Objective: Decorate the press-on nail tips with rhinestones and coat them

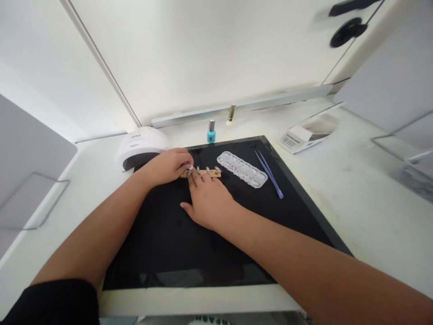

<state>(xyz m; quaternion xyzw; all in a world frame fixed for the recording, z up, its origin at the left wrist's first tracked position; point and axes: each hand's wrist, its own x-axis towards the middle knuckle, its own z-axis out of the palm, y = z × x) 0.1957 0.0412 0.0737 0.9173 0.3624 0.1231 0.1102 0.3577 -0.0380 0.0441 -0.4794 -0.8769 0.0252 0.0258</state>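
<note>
My left hand is closed in a pinch at the left end of a light-brown strip, a small white piece showing at its fingertips. What that piece is I cannot make out. Stretched out from the lower right, my right hand rests its fingers along the strip's near edge, thumb apart on the black mat. Clear nail tips stand up from the strip on small metal holders. My fingers hide part of it.
Right of the strip lie a clear case of small gems and purple tweezers. A turquoise polish bottle and a gold-capped bottle stand behind. At left is a white nail lamp; at right, an opened white box.
</note>
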